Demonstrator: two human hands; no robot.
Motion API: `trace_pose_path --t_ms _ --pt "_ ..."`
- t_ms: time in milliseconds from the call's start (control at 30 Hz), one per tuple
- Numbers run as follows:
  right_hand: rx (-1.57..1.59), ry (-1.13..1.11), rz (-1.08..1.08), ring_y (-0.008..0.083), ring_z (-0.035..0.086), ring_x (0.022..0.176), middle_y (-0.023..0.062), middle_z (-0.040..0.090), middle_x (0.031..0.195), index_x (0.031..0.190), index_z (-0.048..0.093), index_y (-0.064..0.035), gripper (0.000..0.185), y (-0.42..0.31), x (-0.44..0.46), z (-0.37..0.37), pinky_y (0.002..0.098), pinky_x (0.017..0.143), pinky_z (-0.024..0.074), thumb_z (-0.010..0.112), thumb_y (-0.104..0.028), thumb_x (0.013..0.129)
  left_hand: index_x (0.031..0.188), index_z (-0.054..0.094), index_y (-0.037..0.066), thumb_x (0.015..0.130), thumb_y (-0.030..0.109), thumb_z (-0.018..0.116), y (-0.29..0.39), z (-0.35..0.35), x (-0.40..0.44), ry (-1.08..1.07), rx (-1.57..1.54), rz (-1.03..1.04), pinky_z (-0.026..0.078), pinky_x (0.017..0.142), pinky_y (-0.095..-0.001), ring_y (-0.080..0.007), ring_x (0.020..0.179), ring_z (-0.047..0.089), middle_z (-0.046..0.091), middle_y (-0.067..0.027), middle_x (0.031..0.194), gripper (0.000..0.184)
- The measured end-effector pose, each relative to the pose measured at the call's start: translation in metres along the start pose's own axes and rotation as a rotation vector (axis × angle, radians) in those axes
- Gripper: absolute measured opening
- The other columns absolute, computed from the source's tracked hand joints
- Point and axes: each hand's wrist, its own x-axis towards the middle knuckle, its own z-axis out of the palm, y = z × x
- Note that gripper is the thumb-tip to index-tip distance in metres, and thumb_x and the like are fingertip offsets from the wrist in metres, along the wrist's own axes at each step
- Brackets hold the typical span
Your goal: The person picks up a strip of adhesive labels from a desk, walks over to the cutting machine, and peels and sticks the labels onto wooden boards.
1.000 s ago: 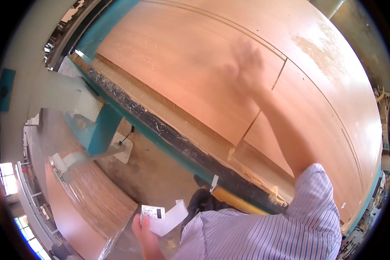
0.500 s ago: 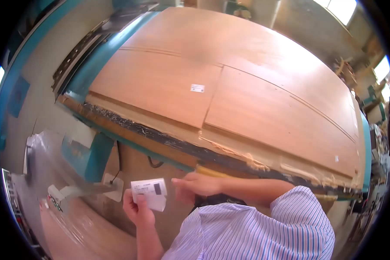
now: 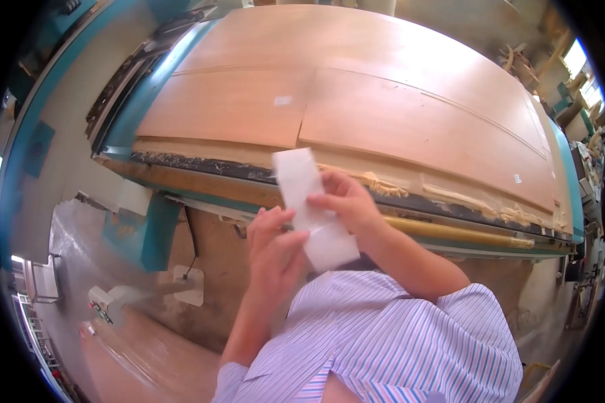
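A strip of white labels [image 3: 309, 211] is stretched out in front of my chest, its visible face looking blank. My right hand [image 3: 349, 205] is closed on the strip's right edge, thumb on top and fingers behind. At the lower left edge, my left hand [image 3: 272, 248] has its curled fingertips against the strip, seemingly pinching it. Beyond the hands lies a large wood-faced board [image 3: 228, 111] on a machine bed. One white label [image 3: 283, 101] sits on its left section and a smaller one [image 3: 517, 178] on its right section.
Shavings [image 3: 464, 201] lie along the bed's front edge. A yellowish bar [image 3: 464, 232] runs below that edge. To the left stand a teal machine part [image 3: 141, 235] and a film-wrapped stack [image 3: 148, 349]. A light machine housing [image 3: 54, 148] rises at far left.
The strip has been unfolded and raised, its printed face no longer showing. My right hand has moved up and taken hold of it. My left hand has shifted right and upward.
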Motion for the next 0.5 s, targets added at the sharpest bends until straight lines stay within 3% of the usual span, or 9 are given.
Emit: trace_pose_path --t_ms 33,133,167,267,367,500 --pt "-0.014 -0.009 -0.034 0.0147 0.064 0.090 0.0074 0.067 0.100 0.107 0.057 -0.0025 0.023 -0.006 -0.004 0.000 0.0302 0.080 0.0529 0.065 0.001 0.085 0.108 0.062 0.008 0.078 0.004 0.066 -0.003 0.004 -0.004 0.021 -0.101 -0.058 0.035 0.107 -0.0446 -0.0281 0.117 0.050 0.054 -0.0118 0.129 0.030" --pt "-0.074 -0.028 -0.119 0.0143 0.064 0.091 0.0080 0.067 0.102 0.108 0.057 -0.0016 0.023 -0.015 -0.016 -0.003 0.0300 0.081 0.0528 0.065 0.001 0.086 0.122 0.054 0.005 0.083 0.002 0.064 -0.010 0.017 -0.003 0.131 -0.701 -0.496 0.039 0.103 -0.0375 -0.0214 0.115 0.050 0.052 -0.0103 0.128 0.040" --pt "-0.107 -0.035 -0.147 0.0144 0.064 0.092 0.0082 0.067 0.103 0.108 0.057 -0.0014 0.024 -0.017 -0.018 -0.004 0.0300 0.081 0.0527 0.065 0.000 0.086 0.128 0.047 0.004 0.089 0.005 0.060 -0.008 0.016 0.002 0.089 -0.832 -0.579 0.041 0.098 -0.0313 -0.0165 0.111 0.052 0.055 -0.0094 0.122 0.041" --pt "-0.175 -0.043 -0.198 0.0148 0.064 0.094 0.0086 0.067 0.104 0.110 0.056 -0.0009 0.025 -0.024 -0.022 -0.010 0.0295 0.082 0.0521 0.064 0.001 0.086 0.129 0.048 0.003 0.094 0.012 0.057 0.000 0.023 0.009 -0.061 -1.018 -0.625 0.042 0.097 -0.0310 -0.0165 0.105 0.055 0.058 -0.0087 0.116 0.037" --pt "-0.292 -0.077 -0.267 0.0137 0.063 0.094 0.0079 0.067 0.104 0.109 0.058 -0.0007 0.025 -0.027 -0.026 -0.020 0.0284 0.083 0.0513 0.064 0.001 0.085 0.130 0.047 0.002 0.095 0.015 0.058 0.007 0.031 0.014 -0.139 -0.873 -0.641 0.044 0.094 -0.0306 -0.0158 0.102 0.058 0.061 -0.0084 0.111 0.039" --pt "-0.761 -0.147 -0.445 0.0124 0.063 0.091 0.0057 0.067 0.098 0.105 0.060 -0.0007 0.022 -0.033 -0.045 -0.030 0.0271 0.080 0.0506 0.063 0.001 0.084 0.128 0.050 0.004 0.097 0.022 0.053 -0.003 0.048 0.029 -0.073 -1.305 -0.779 0.049 0.081 -0.0301 -0.0154 0.098 0.060 0.063 -0.0078 0.114 0.035"
